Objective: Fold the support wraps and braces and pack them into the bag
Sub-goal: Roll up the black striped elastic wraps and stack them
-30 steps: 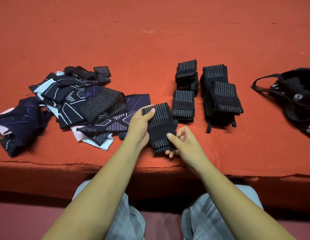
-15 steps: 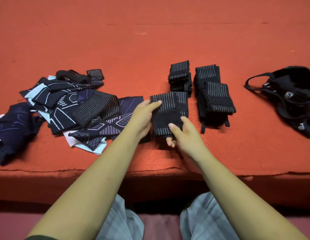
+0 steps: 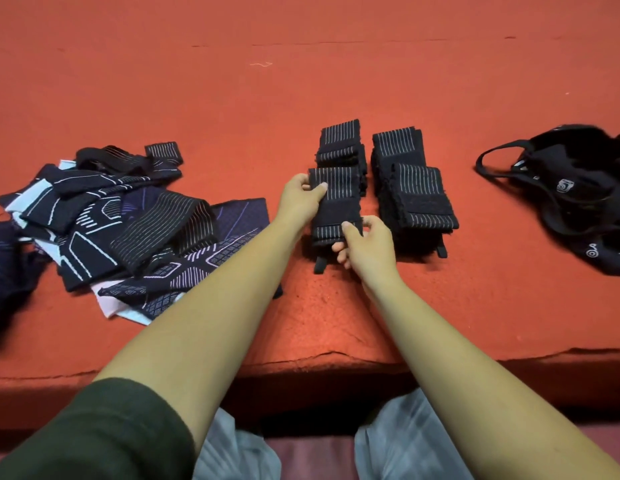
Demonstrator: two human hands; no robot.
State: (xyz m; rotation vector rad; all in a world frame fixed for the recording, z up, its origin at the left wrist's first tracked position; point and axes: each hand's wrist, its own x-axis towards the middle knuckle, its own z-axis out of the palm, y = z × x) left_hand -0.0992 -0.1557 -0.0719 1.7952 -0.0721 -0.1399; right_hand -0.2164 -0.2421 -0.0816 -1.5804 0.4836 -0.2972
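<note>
Black bag (image 3: 578, 168), its contents unclear

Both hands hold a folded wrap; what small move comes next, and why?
Probably release it: the folded wrap, pinched by the left hand and right hand, seems to sit on the folded stack, and unfolded braces wait at the left.

bag (image 3: 585, 168) cropped at right edge, blurred

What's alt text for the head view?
Left hand and right hand hold a folded striped wrap by its ends over a red surface. Folded stacks lie beside it, a loose pile left, a black bag right.
</note>
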